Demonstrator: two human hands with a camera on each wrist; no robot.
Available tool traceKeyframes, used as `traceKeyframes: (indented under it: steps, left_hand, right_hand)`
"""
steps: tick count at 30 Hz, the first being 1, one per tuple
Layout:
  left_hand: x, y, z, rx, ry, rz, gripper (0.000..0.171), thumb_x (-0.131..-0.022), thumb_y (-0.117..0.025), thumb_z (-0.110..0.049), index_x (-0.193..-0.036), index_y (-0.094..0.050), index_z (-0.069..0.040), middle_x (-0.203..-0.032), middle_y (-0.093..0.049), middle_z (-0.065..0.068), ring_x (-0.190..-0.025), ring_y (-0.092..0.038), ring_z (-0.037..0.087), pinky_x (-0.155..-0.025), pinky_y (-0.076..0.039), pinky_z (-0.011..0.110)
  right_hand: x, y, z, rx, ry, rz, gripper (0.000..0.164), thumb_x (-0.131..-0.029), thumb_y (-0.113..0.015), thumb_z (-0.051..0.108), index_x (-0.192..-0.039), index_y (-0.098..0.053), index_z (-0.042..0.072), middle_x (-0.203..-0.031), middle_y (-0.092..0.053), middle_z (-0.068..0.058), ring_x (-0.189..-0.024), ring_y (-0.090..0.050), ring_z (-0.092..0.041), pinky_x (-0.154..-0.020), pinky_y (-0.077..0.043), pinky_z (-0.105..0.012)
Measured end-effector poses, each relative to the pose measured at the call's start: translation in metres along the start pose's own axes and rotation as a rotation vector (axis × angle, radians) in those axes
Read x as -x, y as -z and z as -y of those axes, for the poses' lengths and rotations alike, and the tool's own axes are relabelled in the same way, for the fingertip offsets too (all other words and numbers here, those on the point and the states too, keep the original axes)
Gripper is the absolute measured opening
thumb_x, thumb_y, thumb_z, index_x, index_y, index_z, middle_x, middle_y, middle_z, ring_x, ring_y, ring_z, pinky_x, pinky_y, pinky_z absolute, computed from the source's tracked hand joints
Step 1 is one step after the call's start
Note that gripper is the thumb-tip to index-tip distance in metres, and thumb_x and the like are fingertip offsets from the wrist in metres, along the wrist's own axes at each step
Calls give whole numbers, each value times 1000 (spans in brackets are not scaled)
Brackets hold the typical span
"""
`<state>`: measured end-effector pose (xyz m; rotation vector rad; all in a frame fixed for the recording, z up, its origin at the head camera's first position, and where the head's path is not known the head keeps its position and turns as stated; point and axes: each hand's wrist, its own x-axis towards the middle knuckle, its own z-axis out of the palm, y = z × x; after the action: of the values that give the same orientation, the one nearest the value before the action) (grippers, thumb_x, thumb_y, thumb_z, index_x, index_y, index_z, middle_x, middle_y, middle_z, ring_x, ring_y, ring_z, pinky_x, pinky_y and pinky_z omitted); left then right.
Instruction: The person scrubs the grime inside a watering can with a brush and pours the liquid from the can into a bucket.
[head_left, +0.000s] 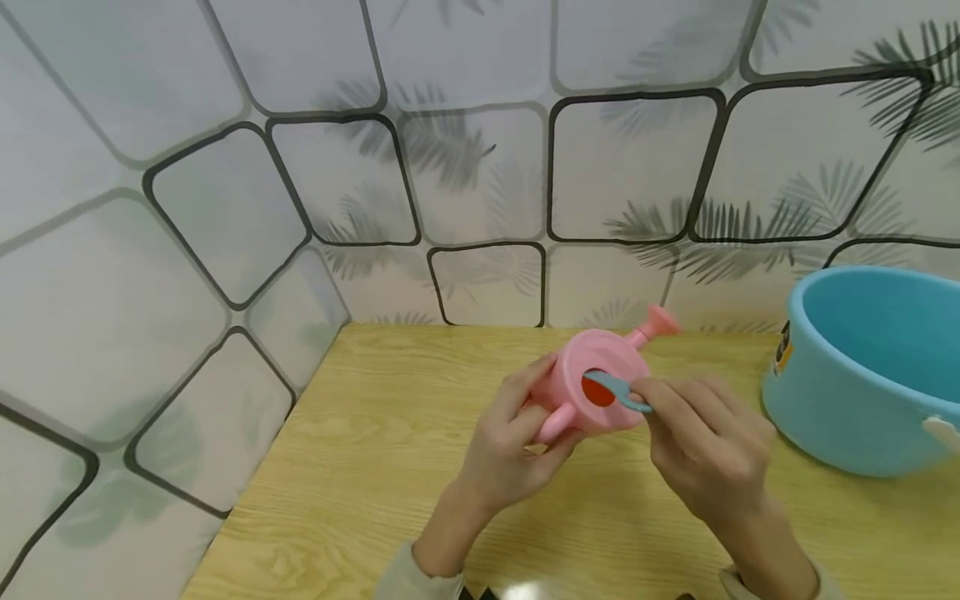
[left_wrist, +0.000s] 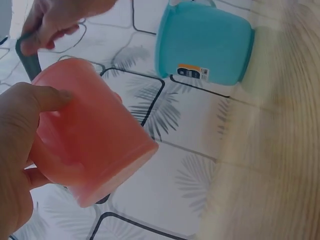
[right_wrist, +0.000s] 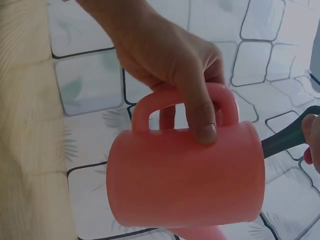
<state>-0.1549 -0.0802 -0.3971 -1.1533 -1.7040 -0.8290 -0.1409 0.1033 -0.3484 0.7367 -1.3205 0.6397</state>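
A pink toy watering can (head_left: 564, 379) is tipped so its round top opening faces the head camera, red inside, with the spout (head_left: 660, 322) pointing to the far right. My left hand (head_left: 504, 446) grips it at the handle; in the right wrist view the thumb (right_wrist: 204, 127) lies on the can's wall beside the handle (right_wrist: 160, 97). Between thumb and fingers my right hand (head_left: 708, 446) pinches a slim blue-grey plastic tool (head_left: 621, 390), its far end at the opening. In the left wrist view that tool (left_wrist: 31, 65) runs down behind the can's rim; its end is hidden.
A large light-blue bucket (head_left: 832, 408) with a white handle piece (head_left: 942, 433) stands on the wooden table (head_left: 330, 467), right of my right hand. Patterned wall covering (head_left: 480, 183) rises behind the table's back edge and along its left side.
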Motion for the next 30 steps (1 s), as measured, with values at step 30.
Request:
traceKeyframes:
  steps: [30]
  left_hand:
    - [0,0,-1,-4,-11,66,27,-75,-83,-7,-71,-57,-5,-130,-56,30,-116,-61,38,-96,-55,35]
  right_hand:
    - [0,-1,-1,16,-24,19,32,-97,-64,15,-70,-67,-2,-54,-55,-10,-47,-40,-26,-42,-35,-33]
